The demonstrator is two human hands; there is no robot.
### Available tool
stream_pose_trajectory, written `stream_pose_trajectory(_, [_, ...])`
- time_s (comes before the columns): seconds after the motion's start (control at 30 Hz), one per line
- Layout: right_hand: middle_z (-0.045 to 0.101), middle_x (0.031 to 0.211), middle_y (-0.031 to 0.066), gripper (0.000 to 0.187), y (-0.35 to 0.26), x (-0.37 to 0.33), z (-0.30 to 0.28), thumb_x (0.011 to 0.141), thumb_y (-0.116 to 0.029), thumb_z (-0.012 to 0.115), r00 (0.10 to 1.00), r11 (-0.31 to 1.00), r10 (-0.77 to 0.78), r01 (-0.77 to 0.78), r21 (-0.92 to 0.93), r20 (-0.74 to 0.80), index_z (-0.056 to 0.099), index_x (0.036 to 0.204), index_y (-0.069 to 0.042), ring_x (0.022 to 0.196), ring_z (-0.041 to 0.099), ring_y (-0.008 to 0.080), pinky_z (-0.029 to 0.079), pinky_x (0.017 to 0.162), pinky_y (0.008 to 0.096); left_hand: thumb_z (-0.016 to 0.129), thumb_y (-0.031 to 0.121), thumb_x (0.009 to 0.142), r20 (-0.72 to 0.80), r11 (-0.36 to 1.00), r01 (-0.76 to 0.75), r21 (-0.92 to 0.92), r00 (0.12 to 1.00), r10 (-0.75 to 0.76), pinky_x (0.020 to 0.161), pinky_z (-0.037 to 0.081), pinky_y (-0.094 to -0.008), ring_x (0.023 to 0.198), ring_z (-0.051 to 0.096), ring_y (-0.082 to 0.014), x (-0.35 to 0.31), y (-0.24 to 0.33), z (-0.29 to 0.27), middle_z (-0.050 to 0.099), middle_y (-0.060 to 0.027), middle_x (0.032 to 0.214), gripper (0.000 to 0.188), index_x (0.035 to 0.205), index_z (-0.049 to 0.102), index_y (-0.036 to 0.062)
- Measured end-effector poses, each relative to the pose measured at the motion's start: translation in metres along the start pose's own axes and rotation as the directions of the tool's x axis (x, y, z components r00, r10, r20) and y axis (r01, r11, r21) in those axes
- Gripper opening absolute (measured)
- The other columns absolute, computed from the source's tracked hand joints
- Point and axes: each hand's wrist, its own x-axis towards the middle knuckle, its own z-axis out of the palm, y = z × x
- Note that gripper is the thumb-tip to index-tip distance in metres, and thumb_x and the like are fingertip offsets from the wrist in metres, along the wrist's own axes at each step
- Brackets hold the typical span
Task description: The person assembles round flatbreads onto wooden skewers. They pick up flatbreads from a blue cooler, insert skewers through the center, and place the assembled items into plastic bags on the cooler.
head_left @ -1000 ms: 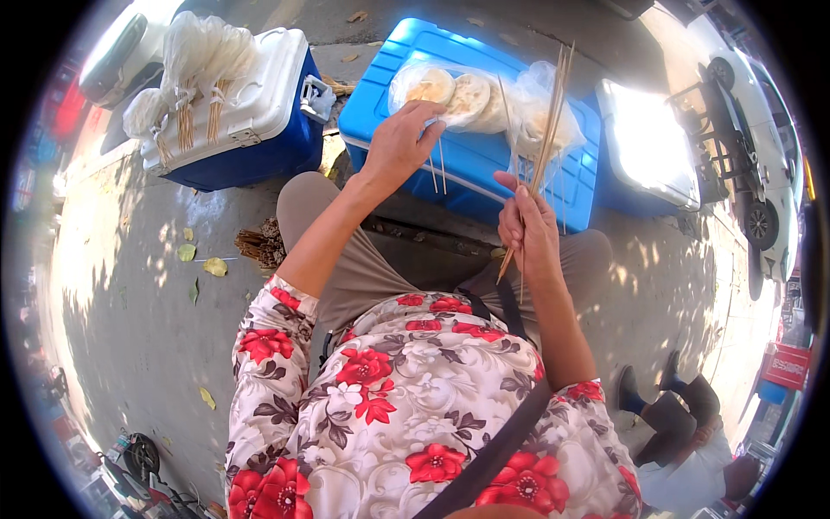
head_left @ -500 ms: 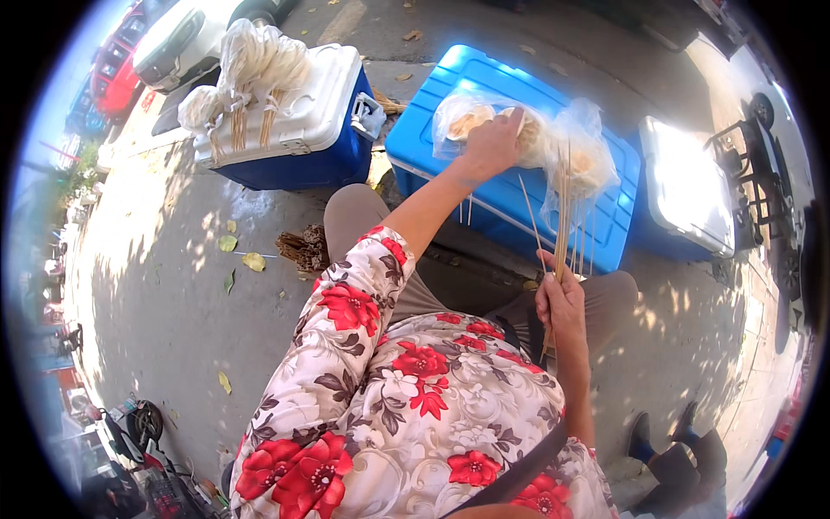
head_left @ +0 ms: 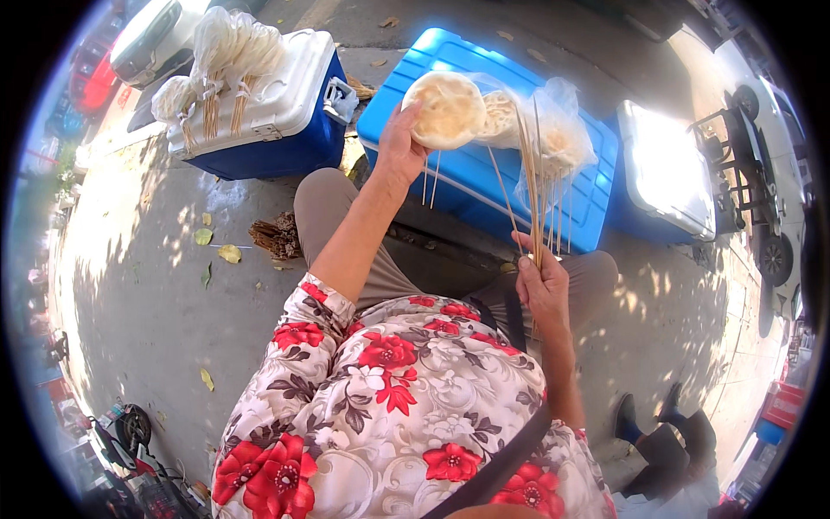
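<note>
My left hand (head_left: 400, 154) is closed on the edge of a round, flat, pale wafer (head_left: 445, 110), raised above the near left part of a blue cooler box's lid (head_left: 443, 50). More pale wafers (head_left: 499, 115) lie in clear plastic just right of it, partly hidden. In front of a clear plastic bag (head_left: 566, 130) with pale rounds inside, several thin wooden sticks (head_left: 530, 164) point up from my right hand (head_left: 545, 284), whose fingers are wrapped round their lower ends. One of these sticks leans apart to the left. Other thin sticks hang over the cooler's near side.
At left stands a blue cooler with a white lid (head_left: 298, 65), bearing plastic-wrapped bundles on sticks (head_left: 229, 52). Another white-lidded cooler (head_left: 666, 173) stands at right. A brown bundle of sticks (head_left: 277, 236) lies on the pavement by my left knee. Someone's dark shoes (head_left: 627, 415) show at lower right.
My left hand has lifted a wafer from the plastic on the blue lid and drawn it left and nearer. My right hand still grips the sticks. The whole view has shifted slightly.
</note>
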Motion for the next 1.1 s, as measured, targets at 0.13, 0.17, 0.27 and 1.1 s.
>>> stream_pose_trajectory(0.13, [0.041,0.06,-0.0054,0.032,-0.001,-0.002,0.003,0.094,-0.012,0.05,1.0,0.995,0.008,-0.005,-0.097,0.03,0.053,0.125,-0.005,0.05,0.038,0.0026,0.031,0.045,0.0195,0.058,0.018,0.088,0.034,0.999,0.009,0.036,0.999,-0.01,0.076,0.054,-0.0356,0.1,0.061,-0.022,-0.012,0.003,0.0,0.057,-0.0092,0.115,0.042,0.126,0.044,0.0091])
stream_pose_trajectory(0.17, [0.041,0.06,-0.0054,0.032,-0.001,-0.003,0.003,0.094,-0.012,0.05,0.999,0.994,0.013,-0.009,-0.106,0.038,0.053,0.125,-0.005,0.05,0.038,0.0025,0.031,0.045,0.0196,0.059,0.018,0.088,0.042,0.998,-0.008,0.064,0.999,0.005,0.075,0.054,-0.0346,0.1,0.061,-0.0214,-0.013,0.003,0.0,0.057,-0.0089,0.114,0.042,0.126,0.044,0.0094])
stream_pose_trajectory(0.27, [0.043,0.061,-0.0052,0.033,-0.001,-0.004,0.004,0.093,-0.008,0.049,0.999,0.991,0.005,0.002,-0.136,0.051,0.052,0.126,-0.004,0.048,0.037,0.0019,0.03,0.044,0.0184,0.059,0.018,0.088,0.049,0.992,-0.028,0.122,0.999,0.022,0.072,0.054,-0.032,0.098,0.061,-0.0195,-0.018,0.007,0.004,0.057,-0.0079,0.113,0.042,0.126,0.043,0.0099])
stream_pose_trajectory(1.1, [0.038,0.06,-0.0067,0.029,0.008,0.019,0.023,0.095,-0.017,0.051,0.999,0.997,-0.046,0.048,-0.064,0.022,0.055,0.118,-0.001,0.05,0.034,0.0017,0.026,0.045,0.0201,0.057,0.019,0.09,0.214,0.967,0.022,0.254,0.974,-0.078,0.066,0.056,-0.0266,0.089,0.065,-0.0132,-0.067,-0.03,0.016,0.061,-0.0067,0.107,0.041,0.127,0.047,0.0032])
